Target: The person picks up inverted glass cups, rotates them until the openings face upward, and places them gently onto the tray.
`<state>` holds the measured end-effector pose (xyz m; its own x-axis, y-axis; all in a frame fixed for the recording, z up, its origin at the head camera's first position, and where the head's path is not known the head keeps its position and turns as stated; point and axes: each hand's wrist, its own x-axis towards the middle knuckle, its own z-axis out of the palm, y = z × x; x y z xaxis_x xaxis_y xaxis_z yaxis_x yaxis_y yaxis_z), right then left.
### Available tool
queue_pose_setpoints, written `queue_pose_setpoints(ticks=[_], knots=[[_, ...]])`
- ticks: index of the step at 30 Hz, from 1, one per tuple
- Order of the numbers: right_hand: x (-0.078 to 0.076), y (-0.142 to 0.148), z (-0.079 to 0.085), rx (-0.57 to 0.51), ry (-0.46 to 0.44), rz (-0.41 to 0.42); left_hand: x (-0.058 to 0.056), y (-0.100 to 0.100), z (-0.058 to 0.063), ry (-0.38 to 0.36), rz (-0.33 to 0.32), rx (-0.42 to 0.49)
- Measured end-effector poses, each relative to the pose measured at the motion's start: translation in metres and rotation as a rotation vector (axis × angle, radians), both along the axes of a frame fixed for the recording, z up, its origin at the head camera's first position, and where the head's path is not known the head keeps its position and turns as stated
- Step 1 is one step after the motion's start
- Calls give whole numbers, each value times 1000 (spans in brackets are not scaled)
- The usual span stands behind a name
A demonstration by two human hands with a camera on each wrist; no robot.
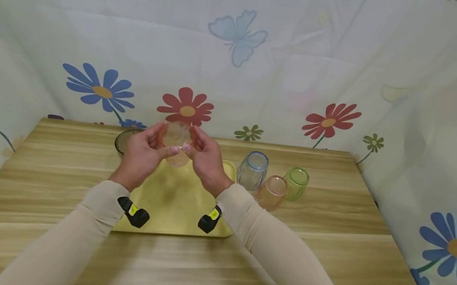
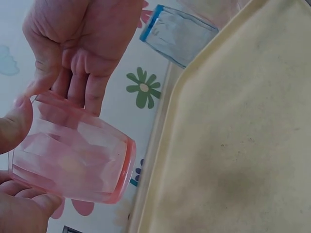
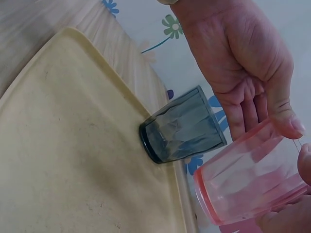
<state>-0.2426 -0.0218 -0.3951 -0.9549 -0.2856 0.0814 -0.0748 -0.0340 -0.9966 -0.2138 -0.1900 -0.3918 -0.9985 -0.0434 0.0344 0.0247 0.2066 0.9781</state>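
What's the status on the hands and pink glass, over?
Left hand and right hand both gripping pink glass. Glass held up off tray. Nothing visible blocking; dark glass close by.

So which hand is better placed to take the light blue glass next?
Probably the right hand: the light blue glass stands to its right, while the left hand is farther off, nearer the dark glass. Both hold the pink glass.
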Motion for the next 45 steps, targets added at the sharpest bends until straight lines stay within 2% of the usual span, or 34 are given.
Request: queue_pose_setpoints(ticks=[8, 16, 22, 28, 34, 45], knots=[[-4, 3, -7, 4, -27, -5, -5, 3, -8, 23, -2, -52], [-7, 2, -16, 38, -48, -22, -3, 4, -15, 20, 14, -129], [-8, 1, -21, 86, -37, -10, -3, 6, -20, 9, 39, -192], [-9, 2, -26, 101, -30, -23, -5, 10, -23, 33, 60, -264], [-10, 3, -31, 94, -29, -23, -6, 13, -28, 55, 64, -297], [-12, 4, -38, 130, -8, -1, -3, 14, -36, 36, 55, -296]])
